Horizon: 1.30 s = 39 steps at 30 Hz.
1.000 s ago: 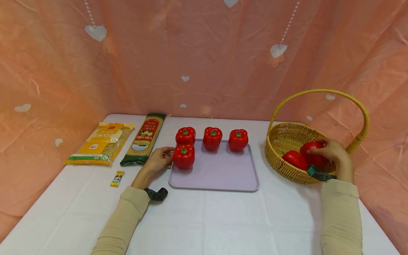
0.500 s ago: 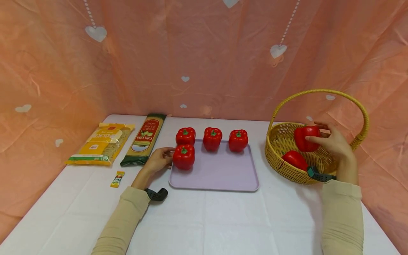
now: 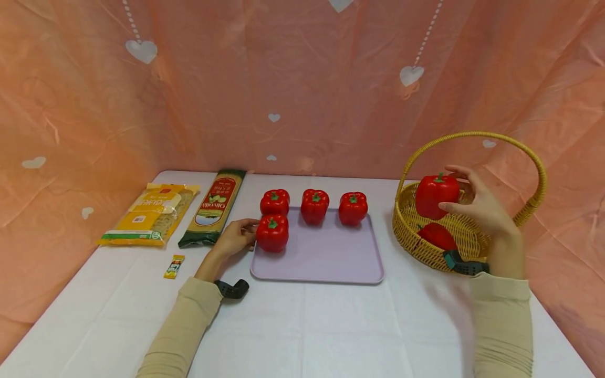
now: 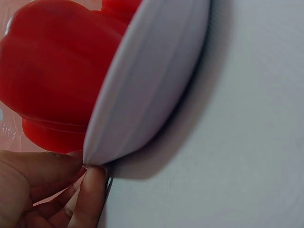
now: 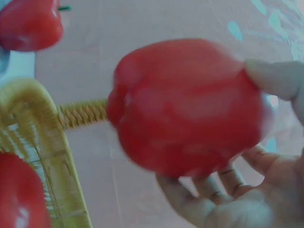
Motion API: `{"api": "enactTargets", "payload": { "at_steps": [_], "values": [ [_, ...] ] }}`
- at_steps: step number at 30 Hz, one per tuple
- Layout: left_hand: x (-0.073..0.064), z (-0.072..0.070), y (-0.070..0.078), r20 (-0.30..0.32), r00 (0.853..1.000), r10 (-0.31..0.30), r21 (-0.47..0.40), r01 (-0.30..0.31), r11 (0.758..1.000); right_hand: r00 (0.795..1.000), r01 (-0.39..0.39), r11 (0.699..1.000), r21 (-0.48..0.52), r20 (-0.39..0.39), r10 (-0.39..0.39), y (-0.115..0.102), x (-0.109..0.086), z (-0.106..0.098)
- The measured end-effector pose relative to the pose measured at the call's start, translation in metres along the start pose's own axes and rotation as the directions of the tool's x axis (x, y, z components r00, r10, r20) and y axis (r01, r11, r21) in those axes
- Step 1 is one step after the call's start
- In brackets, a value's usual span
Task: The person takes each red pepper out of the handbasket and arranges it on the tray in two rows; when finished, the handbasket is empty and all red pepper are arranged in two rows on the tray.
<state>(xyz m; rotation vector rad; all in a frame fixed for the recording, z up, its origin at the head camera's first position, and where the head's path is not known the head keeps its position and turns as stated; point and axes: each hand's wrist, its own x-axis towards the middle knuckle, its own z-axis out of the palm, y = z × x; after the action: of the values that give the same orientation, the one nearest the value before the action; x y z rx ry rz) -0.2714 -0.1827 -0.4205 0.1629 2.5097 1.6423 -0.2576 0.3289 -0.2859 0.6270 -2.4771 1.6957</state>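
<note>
My right hand grips a red bell pepper between thumb and fingers, raised over the wicker basket under its arched handle. Its green stem points up in the head view; in the right wrist view the bell pepper looks slightly blurred. Another red bell pepper lies tilted inside the basket. At the left edge of the lilac tray, my left hand pinches the rim, as the left wrist view shows with the tray wall at the fingertips. Several upright bell peppers stand along the tray's left and back.
A yellow bag of dry food and a green-and-red Olivoilà pasta packet lie at the back left. Nearer sits a small yellow-green sachet. White cloth covers the table; a pink curtain hangs behind.
My right hand has lifted the bell pepper out of the basket's right side, up and leftward, turning it upright. My left hand and the tray have stayed in place.
</note>
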Motion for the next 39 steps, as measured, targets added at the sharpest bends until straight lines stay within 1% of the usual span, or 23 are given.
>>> {"api": "enactTargets", "payload": {
  "at_steps": [3,5,7,9,10,11,14,16,17,18,21,24,27,31,35,39],
  "values": [
    [0.0,0.0,0.0,-0.001,1.0,0.002,0.001,-0.002,1.0,0.996,0.059,0.992,0.109,0.064,-0.066,-0.001,0.002,0.012],
    [0.0,0.0,0.0,0.001,1.0,0.005,0.003,-0.005,1.0,0.989,0.086,0.986,0.146,0.106,-0.102,-0.001,0.004,0.02],
    [-0.001,-0.001,0.0,0.001,1.0,0.006,0.006,-0.006,1.0,0.983,0.111,0.982,0.154,0.131,-0.132,-0.001,0.007,0.028],
    [-0.001,-0.001,0.0,0.001,1.0,0.008,0.005,-0.008,1.0,0.979,0.126,0.98,0.156,0.139,-0.148,-0.002,0.01,0.037],
    [-0.001,-0.001,0.0,0.001,1.0,0.009,0.003,-0.009,1.0,0.979,0.131,0.98,0.148,0.136,-0.152,-0.002,0.011,0.042],
    [-0.004,-0.001,0.004,0.003,1.0,0.006,0.003,-0.006,1.0,0.979,0.138,0.981,0.133,0.133,-0.155,-0.003,0.012,0.046],
    [-0.004,-0.001,0.005,0.004,1.0,0.008,-0.003,-0.008,1.0,0.981,0.14,0.986,0.095,0.125,-0.151,-0.003,0.016,0.06],
    [-0.004,-0.001,0.005,0.005,1.0,0.007,-0.004,-0.007,1.0,0.979,0.146,0.985,0.094,0.13,-0.157,-0.002,0.02,0.069],
    [-0.004,-0.001,0.005,0.005,1.0,0.006,-0.004,-0.006,1.0,0.978,0.149,0.984,0.098,0.135,-0.162,-0.001,0.022,0.073],
    [-0.001,-0.001,0.001,0.005,1.0,0.008,-0.006,-0.008,1.0,0.976,0.152,0.982,0.109,0.138,-0.166,0.0,0.024,0.078],
    [-0.001,-0.001,0.001,0.005,1.0,0.009,-0.008,-0.009,1.0,0.969,0.161,0.972,0.171,0.159,-0.189,0.003,0.029,0.091],
    [-0.001,-0.001,0.001,0.004,1.0,0.006,-0.01,-0.006,1.0,0.964,0.16,0.968,0.191,0.181,-0.195,0.006,0.034,0.103],
    [-0.001,0.0,0.001,0.002,1.0,0.004,-0.006,-0.004,1.0,0.963,0.154,0.977,0.148,0.197,-0.182,0.007,0.038,0.114],
    [-0.001,-0.001,0.0,0.001,1.0,0.005,0.002,-0.005,1.0,0.962,0.155,0.987,0.045,0.219,-0.161,0.009,0.043,0.13],
    [0.0,-0.001,-0.001,0.007,1.0,0.007,-0.002,-0.007,1.0,0.95,0.191,0.981,-0.017,0.253,-0.181,0.014,0.047,0.146],
    [0.001,-0.001,-0.001,0.011,1.0,0.012,-0.005,-0.012,1.0,0.943,0.22,0.973,-0.074,0.273,-0.193,0.018,0.05,0.16]
  ]
}}
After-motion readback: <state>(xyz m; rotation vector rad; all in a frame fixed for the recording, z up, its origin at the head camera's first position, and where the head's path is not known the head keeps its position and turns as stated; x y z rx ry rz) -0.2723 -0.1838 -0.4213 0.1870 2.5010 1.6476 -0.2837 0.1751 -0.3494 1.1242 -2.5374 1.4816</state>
